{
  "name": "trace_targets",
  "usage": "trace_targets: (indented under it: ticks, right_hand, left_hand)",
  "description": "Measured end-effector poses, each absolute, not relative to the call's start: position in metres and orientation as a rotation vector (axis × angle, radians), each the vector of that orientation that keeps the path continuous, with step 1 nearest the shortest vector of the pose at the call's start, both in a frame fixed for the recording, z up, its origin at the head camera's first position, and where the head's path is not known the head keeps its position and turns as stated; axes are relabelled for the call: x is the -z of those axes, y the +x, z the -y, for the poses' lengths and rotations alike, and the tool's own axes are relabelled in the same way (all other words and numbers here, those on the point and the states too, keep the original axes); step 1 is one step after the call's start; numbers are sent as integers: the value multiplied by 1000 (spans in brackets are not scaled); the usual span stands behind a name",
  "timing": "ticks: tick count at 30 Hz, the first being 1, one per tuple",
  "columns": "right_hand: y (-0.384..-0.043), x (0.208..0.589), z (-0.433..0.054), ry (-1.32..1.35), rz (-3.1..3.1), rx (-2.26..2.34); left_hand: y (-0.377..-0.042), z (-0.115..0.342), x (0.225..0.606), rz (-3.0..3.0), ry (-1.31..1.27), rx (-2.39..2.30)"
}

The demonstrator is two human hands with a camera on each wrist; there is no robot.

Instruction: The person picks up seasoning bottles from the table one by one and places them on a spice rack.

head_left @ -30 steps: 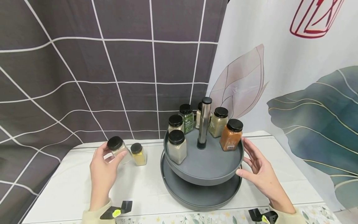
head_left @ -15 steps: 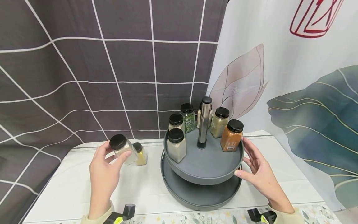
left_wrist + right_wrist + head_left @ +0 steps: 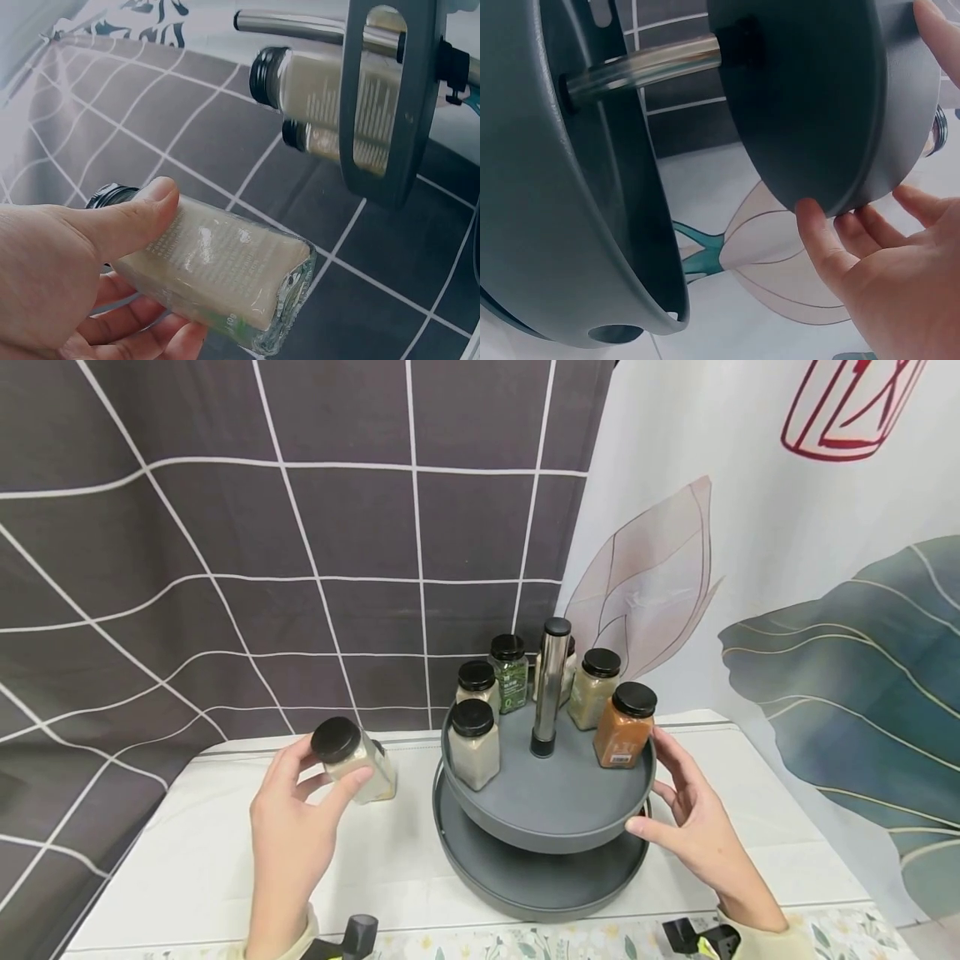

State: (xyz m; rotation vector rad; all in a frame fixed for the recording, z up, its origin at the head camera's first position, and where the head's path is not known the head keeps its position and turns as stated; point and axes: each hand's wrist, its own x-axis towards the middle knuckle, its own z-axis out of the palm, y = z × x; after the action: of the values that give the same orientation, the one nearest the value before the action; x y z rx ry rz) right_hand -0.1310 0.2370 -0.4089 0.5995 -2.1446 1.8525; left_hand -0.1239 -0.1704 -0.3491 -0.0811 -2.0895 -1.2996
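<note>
My left hand [image 3: 296,827] holds a square glass spice jar [image 3: 360,764] of pale powder, tilted above the white surface. Its black lid leans toward my palm, and my thumb lies along one side in the left wrist view. My right hand [image 3: 697,818] touches the outer wall of the upper tier of a grey two-tier turntable [image 3: 555,839], thumb and fingers spread along it. On that tier stand an orange-brown spice jar [image 3: 622,735], a green herb jar [image 3: 513,681] and several pale ones. A smaller yellow jar is nearly hidden behind the held jar.
A metal post [image 3: 551,689] with a black cap rises from the upper tier. Beneath it is the wider lower tier [image 3: 540,889]. A dark gridded curtain [image 3: 360,527] hangs behind, and a patterned white one [image 3: 660,610] hangs at the right.
My left hand has moved the tilted jar rightward and slightly up, covering the yellow jar. The upper tier has turned slightly clockwise as seen from above, its jars shifting, with my right hand against its wall.
</note>
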Motion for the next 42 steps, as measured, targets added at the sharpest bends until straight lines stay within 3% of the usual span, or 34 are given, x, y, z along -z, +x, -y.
trace_targets:
  ticks: [16,42]
  right_hand:
    - [-129,408,-235,538,2176,-1808]
    - [-129,408,-235,504,2208,-1789]
  left_hand:
    - [-109,144,335,2094,-208,1328]
    - [-117,93,322,2056,-542,1315]
